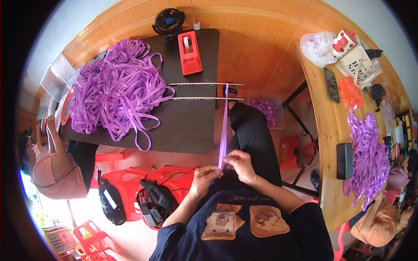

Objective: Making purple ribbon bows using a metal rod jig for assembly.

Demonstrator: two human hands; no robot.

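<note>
A purple ribbon [224,126] runs taut from two thin twisted metal rods [200,98] toward my body. The rods stick out past the right edge of the dark table, and the ribbon's far end is looped near their tips. My left hand [205,179] pinches the ribbon's near end between thumb and fingers. Just to the right and slightly farther off, my right hand [241,167] is closed with its fingertips at the ribbon's edge; exactly how they grip it is partly hidden. On the table lies a large tangled heap of purple ribbon [117,91].
A red tape dispenser [190,52] and a black fan [169,21] stand on the dark table [191,135]. A bin of purple pieces [265,114] sits below. On the right wooden table [324,130] are more ribbon, a phone [331,85] and bags. People sit at both sides; red stools stand nearby.
</note>
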